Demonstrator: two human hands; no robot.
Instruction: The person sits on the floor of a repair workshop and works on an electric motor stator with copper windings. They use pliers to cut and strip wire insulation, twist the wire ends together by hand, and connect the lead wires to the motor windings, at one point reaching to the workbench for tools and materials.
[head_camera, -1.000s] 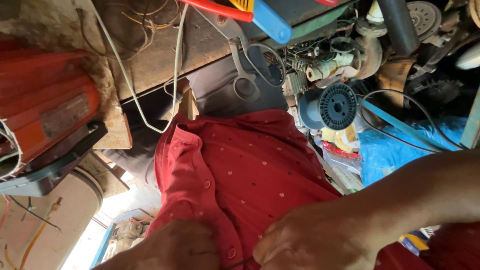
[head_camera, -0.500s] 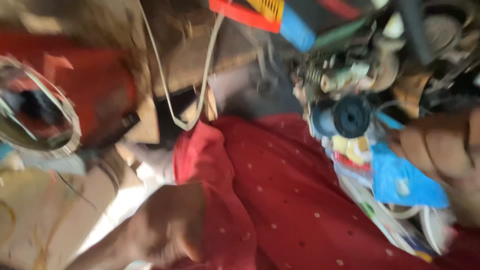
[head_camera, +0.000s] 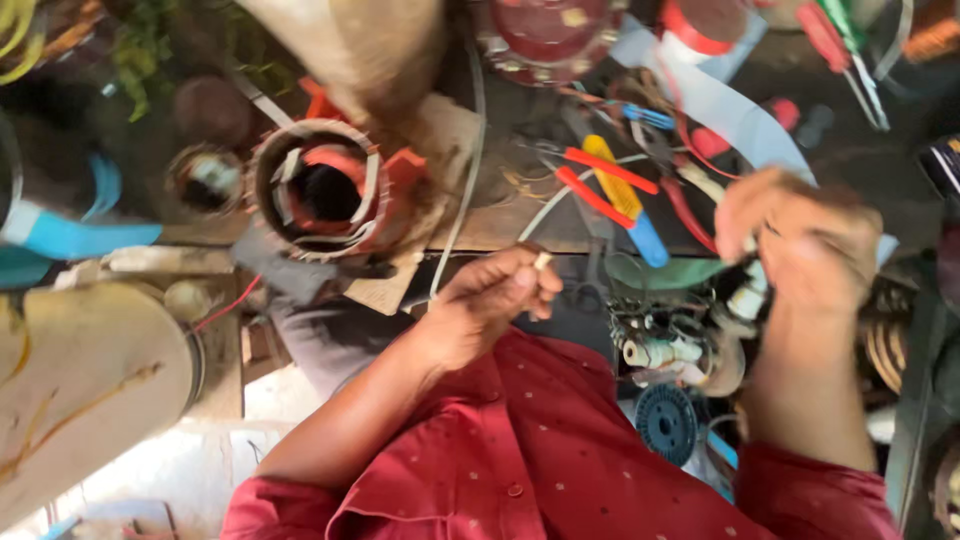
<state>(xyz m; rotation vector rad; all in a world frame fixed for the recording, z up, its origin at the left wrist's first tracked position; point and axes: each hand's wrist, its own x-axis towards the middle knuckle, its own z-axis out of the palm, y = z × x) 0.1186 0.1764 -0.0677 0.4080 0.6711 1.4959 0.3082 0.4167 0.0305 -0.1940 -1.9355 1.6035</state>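
Observation:
My left hand (head_camera: 490, 300) is raised in front of my red shirt (head_camera: 540, 460), with its fingers pinched on a small white piece (head_camera: 543, 262) at the bench edge. My right hand (head_camera: 800, 240) is blurred and hovers over a tangle of wires and small parts (head_camera: 680, 345). Its fingers are curled, and a white tube-like part (head_camera: 745, 297) shows just below them. I cannot tell whether it grips that part. Red-handled pliers (head_camera: 605, 180) and a yellow and blue screwdriver (head_camera: 620, 195) lie on the wooden bench (head_camera: 500, 225) between my hands.
A red motor housing (head_camera: 325, 190) with an open round bore stands on the bench at the left. A white cable (head_camera: 462, 170) runs down past it. A black spool (head_camera: 665, 422) sits low at the right. More red-handled tools (head_camera: 830, 35) lie at the top right.
The view has swung up over the bench. My left hand rose from the shirt to the bench edge and now pinches a small white piece. My right hand moved up onto the clutter.

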